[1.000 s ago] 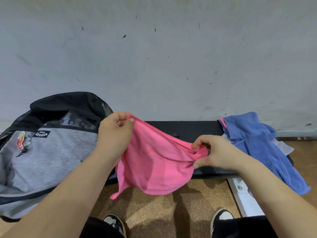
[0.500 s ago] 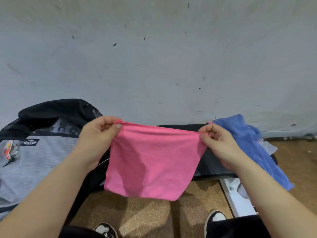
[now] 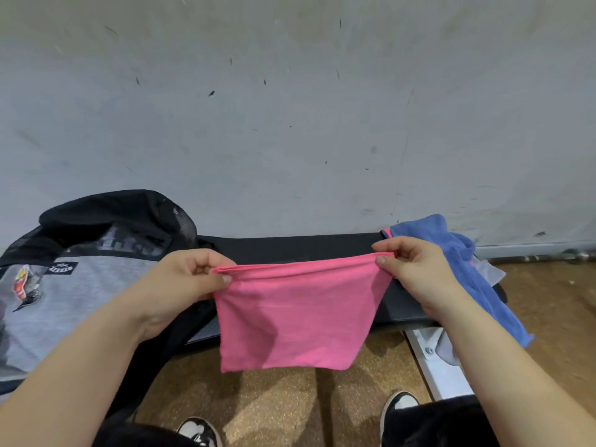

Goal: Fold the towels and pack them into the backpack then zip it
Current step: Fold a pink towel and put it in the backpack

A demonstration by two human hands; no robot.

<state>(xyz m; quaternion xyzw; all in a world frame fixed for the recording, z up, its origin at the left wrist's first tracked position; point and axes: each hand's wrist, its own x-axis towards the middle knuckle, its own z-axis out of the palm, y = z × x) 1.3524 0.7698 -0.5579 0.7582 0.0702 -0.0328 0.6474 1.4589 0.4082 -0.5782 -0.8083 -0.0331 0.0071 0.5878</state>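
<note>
Above the near edge of the black bench (image 3: 290, 248), I see the pink towel (image 3: 296, 314) held up in the air. It is doubled over, with its top edge stretched between the two hands. The rest hangs down in front of the bench, and its lower edge sits over the brown speckled floor (image 3: 274, 408). The left hand (image 3: 190, 282) pinches the towel's left top corner between thumb and curled fingers. The right hand (image 3: 416, 272) pinches the right top corner in the same way. Both grips are clamped on the cloth, and the hanging part hides a stretch of the bench's front edge.

On the left end of the bench lies the backpack (image 3: 80, 285), grey with a black mesh top, a small label and a coloured badge on its front. I cannot tell from my feed whether its zip is open.

On the right end of the bench a blue towel (image 3: 467, 262) lies crumpled, and its near part droops past the bench's edge. A bit of pale grey cloth (image 3: 487, 272) shows from under it.

Under that right end stands a white leg (image 3: 429, 356) with a bolt in it. Behind the bench rises a scuffed grey wall (image 3: 290, 124).

In front of the bench, two black-and-white shoes (image 3: 400, 404) rest on the floor.
</note>
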